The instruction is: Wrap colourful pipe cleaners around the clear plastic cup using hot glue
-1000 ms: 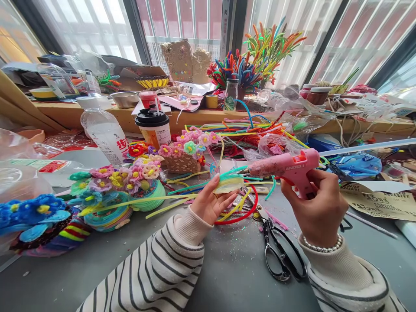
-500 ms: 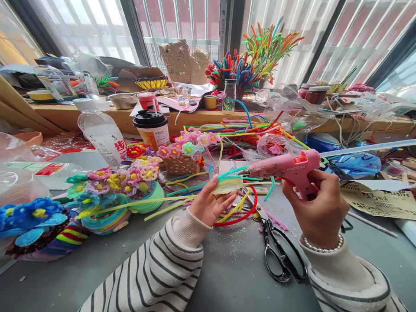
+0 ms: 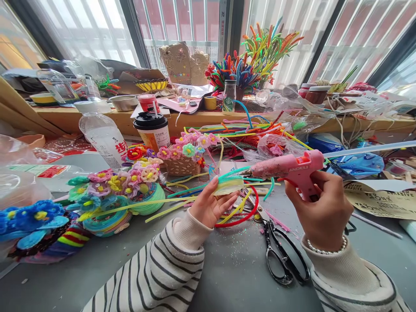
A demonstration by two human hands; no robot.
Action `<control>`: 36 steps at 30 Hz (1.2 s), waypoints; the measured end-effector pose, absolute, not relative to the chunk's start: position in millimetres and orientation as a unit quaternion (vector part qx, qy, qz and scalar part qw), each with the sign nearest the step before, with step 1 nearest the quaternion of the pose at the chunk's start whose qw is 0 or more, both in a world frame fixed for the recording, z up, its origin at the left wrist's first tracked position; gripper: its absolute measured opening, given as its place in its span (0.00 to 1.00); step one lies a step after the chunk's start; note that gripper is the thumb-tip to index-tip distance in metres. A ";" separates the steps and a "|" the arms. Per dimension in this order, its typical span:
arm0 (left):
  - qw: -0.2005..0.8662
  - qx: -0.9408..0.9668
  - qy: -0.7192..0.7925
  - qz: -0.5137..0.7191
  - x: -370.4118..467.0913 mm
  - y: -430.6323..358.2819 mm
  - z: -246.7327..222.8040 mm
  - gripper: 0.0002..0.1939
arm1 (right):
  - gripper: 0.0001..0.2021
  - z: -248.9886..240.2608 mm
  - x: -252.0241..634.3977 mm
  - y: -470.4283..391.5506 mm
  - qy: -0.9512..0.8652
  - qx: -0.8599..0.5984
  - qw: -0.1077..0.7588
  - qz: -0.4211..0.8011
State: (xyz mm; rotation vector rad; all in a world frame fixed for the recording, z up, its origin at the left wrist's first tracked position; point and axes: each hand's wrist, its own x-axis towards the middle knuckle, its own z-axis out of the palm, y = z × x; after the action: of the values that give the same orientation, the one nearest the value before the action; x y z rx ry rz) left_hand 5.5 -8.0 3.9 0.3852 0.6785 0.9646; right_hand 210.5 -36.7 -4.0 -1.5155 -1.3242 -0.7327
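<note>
My right hand point(image 3: 321, 208) is closed around the handle of a pink hot glue gun point(image 3: 292, 168), and a long clear glue stick point(image 3: 367, 149) sticks out of its back. The gun's nozzle points left and meets, or nearly meets, a small round piece wound from pale yellow and teal pipe cleaners point(image 3: 229, 185). That piece is held between the thumb and fingers of my left hand point(image 3: 209, 203); a yellow strand trails from it to the left. Below the piece a red pipe cleaner point(image 3: 255, 206) curves over the table. Black-handled scissors point(image 3: 282, 251) lie between my forearms.
Pipe-cleaner flower pots point(image 3: 146, 199) crowd the left, beside a plastic bottle point(image 3: 104, 134) and a lidded paper cup point(image 3: 152, 130). Loose pipe cleaners point(image 3: 234, 128) are heaped behind my hands. A sandpaper sheet point(image 3: 380, 199) lies at right. Glitter point(image 3: 237, 247) dots the grey table.
The whole view has shifted very slightly. My right hand and the glue gun sit a touch farther right; both hands keep the same hold.
</note>
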 end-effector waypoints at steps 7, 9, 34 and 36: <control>0.814 0.182 0.314 0.455 5.4 -9.3 4.7 0.18 | 0.17 -2.6 209.7 -37.9 -0.536 -0.642 0.481 -0.261; 0.814 0.185 0.309 0.455 5.1 -9.0 4.1 0.21 | 0.17 -2.4 209.4 -38.0 -0.533 -0.645 0.484 -0.256; 0.815 0.190 0.301 0.457 4.0 -8.8 1.9 0.26 | 0.17 -5.6 212.4 -36.7 -0.531 -0.649 0.482 -0.253; 0.816 0.196 0.297 0.456 3.3 -8.6 1.0 0.27 | 0.16 -5.4 212.2 -36.5 -0.530 -0.649 0.483 -0.253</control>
State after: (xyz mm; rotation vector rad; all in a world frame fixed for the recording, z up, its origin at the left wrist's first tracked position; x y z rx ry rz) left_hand 3.3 -8.6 1.0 0.4171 0.6327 0.9736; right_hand 212.2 -36.5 -5.4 -1.5812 -1.2916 -0.6160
